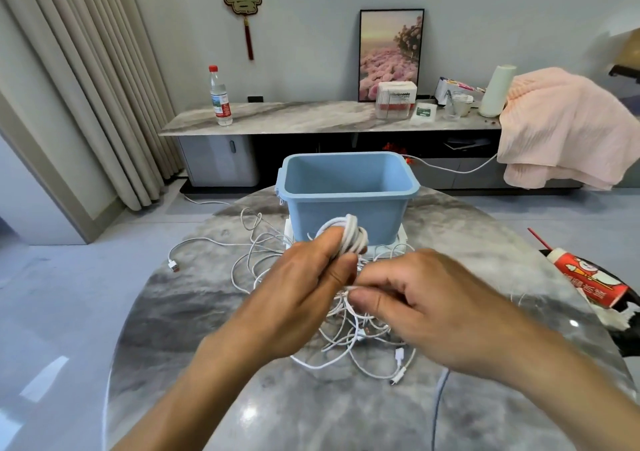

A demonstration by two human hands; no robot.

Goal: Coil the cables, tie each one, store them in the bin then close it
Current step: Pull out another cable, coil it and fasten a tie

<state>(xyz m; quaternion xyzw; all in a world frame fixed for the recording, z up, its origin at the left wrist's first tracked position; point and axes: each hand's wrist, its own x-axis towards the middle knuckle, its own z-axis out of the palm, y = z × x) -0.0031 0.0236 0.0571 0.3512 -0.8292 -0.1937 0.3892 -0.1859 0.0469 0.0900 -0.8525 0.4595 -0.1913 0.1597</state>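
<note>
Pale grey wall (pixel 311 18), beige curtains (pixel 86 87), marble-topped sideboard (pixel 294 118), glossy grey floor (pixel 52 277)

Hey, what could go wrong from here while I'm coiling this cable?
1. The strand pinched by the right hand runs into the loose cable pile; pulling may drag a knot along.
2. The left hand holds the coil untied, so the loops could spring open.
3. A plug lies near the table edge and might slide off.
</note>
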